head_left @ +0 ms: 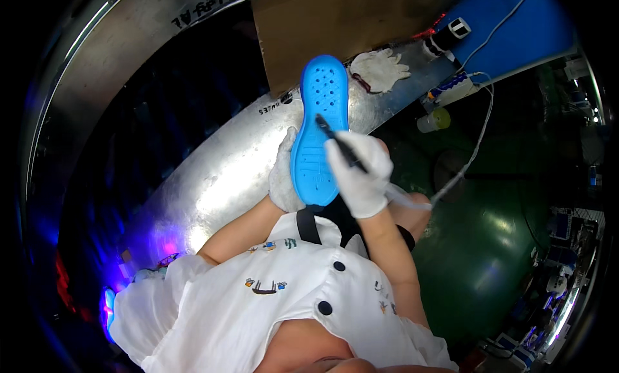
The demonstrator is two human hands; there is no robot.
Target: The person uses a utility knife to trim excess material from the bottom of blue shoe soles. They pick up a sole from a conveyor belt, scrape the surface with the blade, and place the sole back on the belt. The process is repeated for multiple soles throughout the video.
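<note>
In front of my chest a bright blue shoe sole (314, 160) is held lengthwise, heel and toe pointing toward and away from me. Its upturned face has rows of small holes at the far end and fine lines near the middle. My left hand (282, 173), in a white glove, grips its left edge. My right hand (361, 179), also gloved, is closed round a black pen-shaped tool (342, 146), slightly blurred. The tool's tip is over the middle of the sole; I cannot tell whether it touches.
A shiny metal work surface (222, 160) curves beneath the sole. Beyond it are brown cardboard (361, 18), a loose white glove (380, 70) and a black-and-white cylinder (449, 36). A pale cable (478, 141) runs down on the right, above a green floor (464, 263).
</note>
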